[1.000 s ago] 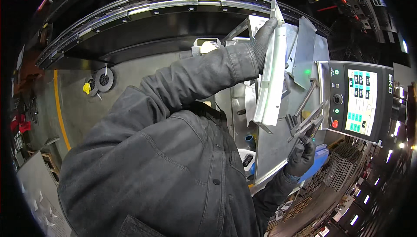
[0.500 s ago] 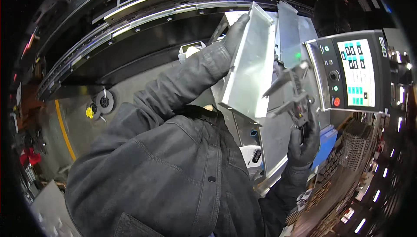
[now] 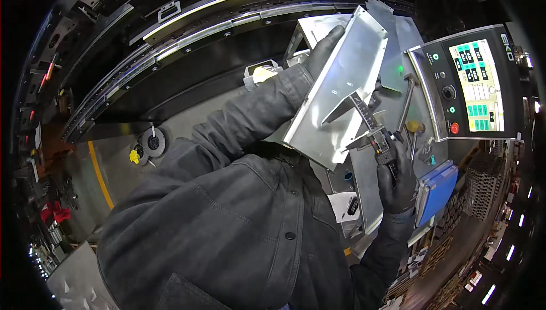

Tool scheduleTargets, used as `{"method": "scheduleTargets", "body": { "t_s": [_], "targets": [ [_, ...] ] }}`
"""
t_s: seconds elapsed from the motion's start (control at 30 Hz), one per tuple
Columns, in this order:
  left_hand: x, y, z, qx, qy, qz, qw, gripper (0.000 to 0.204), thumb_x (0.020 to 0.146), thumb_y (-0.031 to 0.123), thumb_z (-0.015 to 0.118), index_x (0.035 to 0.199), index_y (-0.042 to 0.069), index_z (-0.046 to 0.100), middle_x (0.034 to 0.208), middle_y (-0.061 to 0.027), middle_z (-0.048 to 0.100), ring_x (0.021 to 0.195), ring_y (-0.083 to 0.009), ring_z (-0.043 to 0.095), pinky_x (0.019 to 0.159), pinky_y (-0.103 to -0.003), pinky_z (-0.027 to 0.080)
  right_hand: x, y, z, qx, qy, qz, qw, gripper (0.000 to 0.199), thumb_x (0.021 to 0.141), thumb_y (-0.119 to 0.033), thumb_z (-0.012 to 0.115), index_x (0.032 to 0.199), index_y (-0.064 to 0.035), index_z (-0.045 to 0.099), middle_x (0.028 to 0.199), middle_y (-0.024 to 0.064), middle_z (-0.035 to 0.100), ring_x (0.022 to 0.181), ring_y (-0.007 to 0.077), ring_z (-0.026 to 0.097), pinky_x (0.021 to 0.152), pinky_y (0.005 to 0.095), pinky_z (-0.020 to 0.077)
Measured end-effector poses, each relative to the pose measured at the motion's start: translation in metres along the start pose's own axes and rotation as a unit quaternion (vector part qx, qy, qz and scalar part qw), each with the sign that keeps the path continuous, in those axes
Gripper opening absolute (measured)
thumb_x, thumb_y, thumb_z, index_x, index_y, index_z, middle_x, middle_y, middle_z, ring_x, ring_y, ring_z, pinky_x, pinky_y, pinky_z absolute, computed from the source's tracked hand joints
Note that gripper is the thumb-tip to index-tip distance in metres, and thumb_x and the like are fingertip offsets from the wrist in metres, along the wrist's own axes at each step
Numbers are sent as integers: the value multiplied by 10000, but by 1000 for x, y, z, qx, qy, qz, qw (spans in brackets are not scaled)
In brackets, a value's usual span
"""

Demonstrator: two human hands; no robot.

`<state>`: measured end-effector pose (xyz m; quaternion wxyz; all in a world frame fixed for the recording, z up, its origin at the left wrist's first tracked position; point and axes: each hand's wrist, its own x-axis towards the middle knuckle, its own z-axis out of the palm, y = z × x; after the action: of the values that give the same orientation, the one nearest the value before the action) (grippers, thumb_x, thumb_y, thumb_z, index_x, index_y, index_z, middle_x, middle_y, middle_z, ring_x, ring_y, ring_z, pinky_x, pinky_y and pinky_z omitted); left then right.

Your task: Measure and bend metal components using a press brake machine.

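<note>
My gloved left hand (image 3: pixel 325 51) grips a long bent sheet-metal tray (image 3: pixel 344 82) by its left edge near the far end and keeps it tilted in front of my chest. Its raised flanges catch the light. In my gloved right hand (image 3: pixel 398 182) is a digital caliper (image 3: pixel 380 139), fingers wrapped round its body. The caliper's jaws are spread and lie over the tray's lower right part. Whether they touch the metal I cannot tell.
To the right stands a control panel (image 3: pixel 475 88) with a lit screen and red button. Below it are a hammer-like tool (image 3: pixel 407 100) and a blue case (image 3: pixel 437 193). A long black machine beam (image 3: pixel 187 65) runs behind; a wheel (image 3: pixel 153 141) is on the floor at left.
The caliper has come leftward, its jaws now over the tray instead of beside it. The tray has shifted a little to the right in the picture, as has the whole view.
</note>
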<state>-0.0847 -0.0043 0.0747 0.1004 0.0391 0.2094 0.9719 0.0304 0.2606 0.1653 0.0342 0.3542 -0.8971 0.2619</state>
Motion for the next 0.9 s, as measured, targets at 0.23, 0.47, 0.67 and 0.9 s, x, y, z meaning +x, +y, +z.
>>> {"method": "scheduleTargets", "body": {
  "t_s": [0.23,0.47,0.67,0.9],
  "targets": [
    [15,-11,-21,-119,-73,-74,987,579,898,499,346,1195,16,467,974,-191,602,767,-290,642,638,-390,551,-4,-1,4,119,3,101,988,524,762,-63,560,1263,-3,419,1210,191,513,974,276,578,823,335,463],
    [1,-7,-16,-214,-188,-91,954,581,895,493,358,1219,19,449,1008,-208,588,792,-298,645,652,-401,557,-5,7,16,69,91,40,993,587,763,-167,641,1267,17,401,995,190,604,778,253,610,662,320,488],
    [-3,-7,0,-67,-73,-89,991,595,890,492,372,1236,11,426,1021,-219,580,784,-306,644,639,-404,559,-10,-6,15,83,61,101,990,562,765,-136,616,1263,14,404,971,194,602,763,251,605,653,329,483],
    [18,-16,-34,-52,-112,-87,989,681,866,505,394,1283,-28,319,1113,-291,476,855,-400,596,681,-472,538,-20,17,24,74,3,73,995,561,747,-122,629,1249,7,415,929,183,609,752,268,607,622,344,482]
  ]
}}
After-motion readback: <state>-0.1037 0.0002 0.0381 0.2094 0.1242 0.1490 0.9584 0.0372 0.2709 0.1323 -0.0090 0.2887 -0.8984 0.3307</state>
